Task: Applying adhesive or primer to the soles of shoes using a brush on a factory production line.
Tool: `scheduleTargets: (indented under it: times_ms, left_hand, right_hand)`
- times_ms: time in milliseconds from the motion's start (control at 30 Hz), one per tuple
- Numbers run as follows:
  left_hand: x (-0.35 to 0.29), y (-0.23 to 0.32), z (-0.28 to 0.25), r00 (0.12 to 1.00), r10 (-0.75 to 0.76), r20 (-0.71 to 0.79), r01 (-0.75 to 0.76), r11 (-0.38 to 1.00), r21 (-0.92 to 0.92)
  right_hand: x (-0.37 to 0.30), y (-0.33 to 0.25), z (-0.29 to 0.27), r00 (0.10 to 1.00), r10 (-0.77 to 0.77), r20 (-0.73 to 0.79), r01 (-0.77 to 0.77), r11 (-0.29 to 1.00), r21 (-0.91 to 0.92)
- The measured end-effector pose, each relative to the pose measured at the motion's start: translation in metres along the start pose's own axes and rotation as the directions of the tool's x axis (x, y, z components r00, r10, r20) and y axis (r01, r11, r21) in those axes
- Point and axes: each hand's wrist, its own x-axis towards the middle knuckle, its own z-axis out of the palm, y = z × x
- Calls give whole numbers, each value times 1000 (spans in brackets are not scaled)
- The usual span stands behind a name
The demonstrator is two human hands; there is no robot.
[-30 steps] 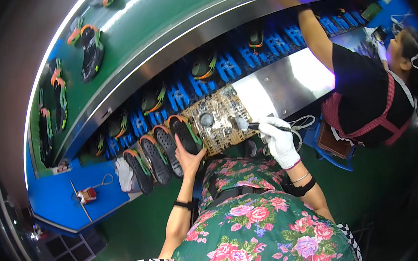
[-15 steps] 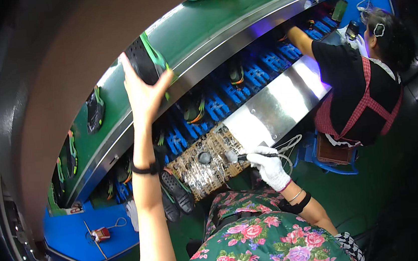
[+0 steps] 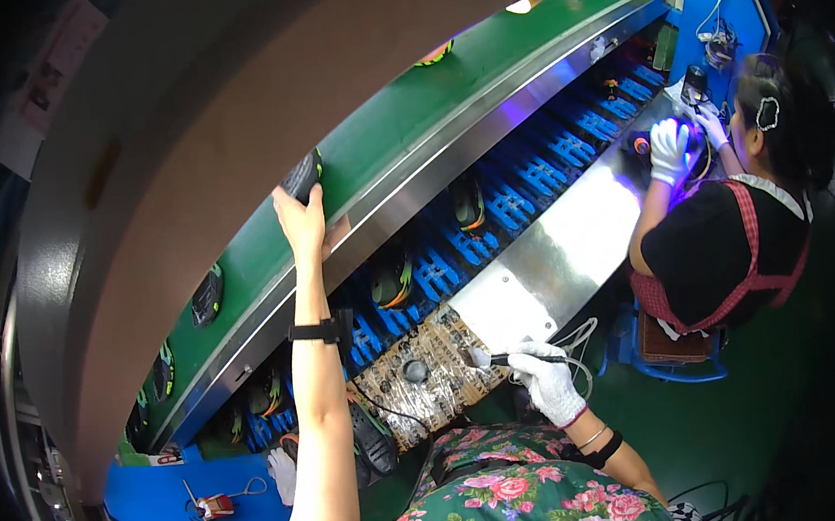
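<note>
My bare left hand [image 3: 301, 216] reaches up to the green belt and grips a black clog [image 3: 303, 179] at its near end; the clog's far part is partly hidden by the brown overhead panel. In my right hand [image 3: 548, 381], which wears a white glove, is a dark-handled brush [image 3: 500, 359]. Its pale tip is over the tape-wrapped part of the bench [image 3: 428, 368], beside a small round grey cup [image 3: 414, 371]. Below my left forearm, black clogs [image 3: 375, 445] hang or stand by the bench's end.
A co-worker [image 3: 726, 231] in a checked apron sits at the right, gloved hands at a shoe under purple light. Blue racks [image 3: 513, 206] holding some clogs run between belt and bench. The brown panel [image 3: 222, 108] overhangs the belt. A blue shelf [image 3: 190, 508] stands lower left.
My left hand has carried the clog further onto the belt, and its grip has closed up. My right hand keeps the brush near the cup. The co-worker's arm has drawn back from the racks.
</note>
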Motion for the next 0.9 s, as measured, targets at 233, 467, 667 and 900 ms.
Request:
scheduleTargets:
  times_ms: [233,467,667,900]
  left_hand:
    - [-8,-8,-31,996,70,48,-69,997,-31]
    - [-51,111,48,802,589,104,-588,808,-40]
    - [3,177,156,879,324,349,-179,904,-388]
    - [93,201,218,772,322,548,-291,946,-147]
  right_hand:
    - [8,-6,8,999,-32,11,32,999,-10]
    - [15,1,6,1000,-1,-6,1,1000,21]
    - [11,-2,11,998,-45,-32,48,994,96]
    - [-8,0,-22,989,-86,-118,107,978,178]
